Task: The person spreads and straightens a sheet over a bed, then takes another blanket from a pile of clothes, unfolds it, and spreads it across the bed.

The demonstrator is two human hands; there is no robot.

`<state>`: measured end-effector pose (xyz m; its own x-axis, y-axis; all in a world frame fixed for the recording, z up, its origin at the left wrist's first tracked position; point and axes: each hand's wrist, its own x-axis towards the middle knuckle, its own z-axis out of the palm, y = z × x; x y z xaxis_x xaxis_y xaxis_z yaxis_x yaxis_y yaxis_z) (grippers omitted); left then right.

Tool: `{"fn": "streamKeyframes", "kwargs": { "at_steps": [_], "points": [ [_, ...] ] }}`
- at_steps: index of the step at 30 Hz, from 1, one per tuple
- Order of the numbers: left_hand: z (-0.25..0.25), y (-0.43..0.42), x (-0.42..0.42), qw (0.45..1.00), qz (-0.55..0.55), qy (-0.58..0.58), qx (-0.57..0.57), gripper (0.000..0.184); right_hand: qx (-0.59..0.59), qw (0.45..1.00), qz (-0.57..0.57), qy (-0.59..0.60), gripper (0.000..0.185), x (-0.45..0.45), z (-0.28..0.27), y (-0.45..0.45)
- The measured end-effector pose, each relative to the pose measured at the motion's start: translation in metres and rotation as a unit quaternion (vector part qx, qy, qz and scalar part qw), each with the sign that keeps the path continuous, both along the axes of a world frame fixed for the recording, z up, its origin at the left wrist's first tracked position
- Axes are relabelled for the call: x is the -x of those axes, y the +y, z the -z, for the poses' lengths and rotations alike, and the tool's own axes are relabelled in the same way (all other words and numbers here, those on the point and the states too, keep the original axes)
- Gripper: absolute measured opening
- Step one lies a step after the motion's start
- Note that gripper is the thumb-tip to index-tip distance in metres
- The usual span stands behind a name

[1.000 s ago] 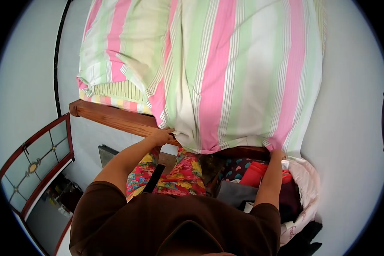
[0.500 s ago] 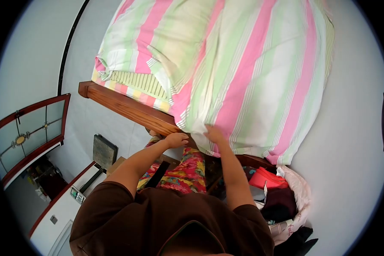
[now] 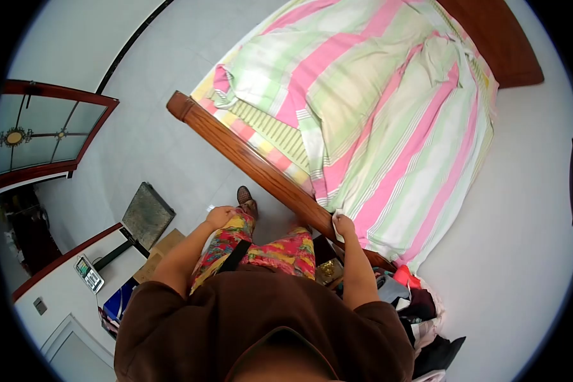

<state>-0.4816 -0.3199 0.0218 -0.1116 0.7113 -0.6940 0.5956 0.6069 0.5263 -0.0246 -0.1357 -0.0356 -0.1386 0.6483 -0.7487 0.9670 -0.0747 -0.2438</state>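
Though creased, bedding above grey floor

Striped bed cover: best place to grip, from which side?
Probably the hem of the striped cover where it laps over the footboard, coming from the foot side. The edge hangs loose there, giving thumb and fingers something to pinch, and the right hand grips it there. The cover's middle lies spread out, offering no edge.

A red-framed glass panel with metal ornaments shows between nine and ten o'clock, and a flat grey platform lies near nine. Around eight o'clock sit brown cardboard and a display unit; toward four, cloth items of several colours lie heaped together.
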Motion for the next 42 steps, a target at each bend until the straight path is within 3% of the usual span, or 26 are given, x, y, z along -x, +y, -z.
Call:
{"fn": "streamKeyframes", "kwargs": {
  "at_steps": [3,7,9,11,14,17,19,23,26,31,32,35,39,42],
  "points": [
    [-0.008,-0.061,0.077,0.995,-0.09,0.042,-0.002,0.033,-0.013,0.999,0.014,0.047,0.037,0.087,-0.036,0.013],
    [-0.006,-0.146,0.147,0.97,-0.23,0.071,0.029,0.032,-0.064,0.982,-0.078,0.16,0.035,0.219,-0.047,0.022],
    [-0.013,-0.18,0.164,0.958,-0.276,0.067,0.036,0.031,-0.06,0.961,-0.096,0.251,0.036,0.282,-0.049,0.026],
    [-0.021,-0.2,0.171,0.946,-0.314,0.06,0.058,0.03,-0.033,0.946,-0.141,0.289,0.038,0.34,-0.067,0.037],
    [-0.027,-0.217,0.168,0.933,-0.346,0.043,0.093,0.029,-0.068,0.932,-0.18,0.307,0.035,0.399,-0.053,0.057],
    [-0.032,-0.209,0.158,0.938,-0.333,0.004,0.097,0.029,-0.064,0.953,-0.197,0.223,0.035,0.442,-0.065,0.089],
    [-0.024,-0.206,0.156,0.966,-0.259,0.026,0.008,0.029,-0.055,0.966,-0.195,0.161,0.041,0.468,-0.045,0.117],
    [0.013,-0.205,0.176,0.956,-0.27,-0.113,0.031,0.031,-0.044,0.978,-0.174,0.101,0.048,0.517,-0.014,0.173],
    [0.013,-0.176,0.213,0.93,-0.3,-0.198,0.074,0.034,-0.05,0.982,-0.16,0.084,0.053,0.565,0.014,0.222],
    [-0.031,-0.081,0.297,0.916,-0.353,-0.117,0.148,0.037,-0.077,0.985,-0.135,0.08,0.056,0.635,0.051,0.282],
    [-0.042,-0.058,0.312,0.9,-0.391,-0.129,0.144,0.031,-0.082,0.984,-0.14,0.077,0.057,0.647,0.058,0.293],
    [-0.019,-0.049,0.349,0.863,-0.475,-0.138,0.103,0.033,-0.165,0.97,-0.17,0.056,0.058,0.681,0.085,0.322],
    [-0.032,-0.014,0.377,0.885,-0.438,-0.121,0.098,0.032,-0.196,0.959,-0.206,-0.02,0.054,0.706,0.104,0.354],
    [-0.018,-0.034,0.39,0.897,-0.4,-0.116,0.147,0.032,-0.092,0.971,-0.219,-0.038,0.066,0.711,0.114,0.367]
  ]
}}
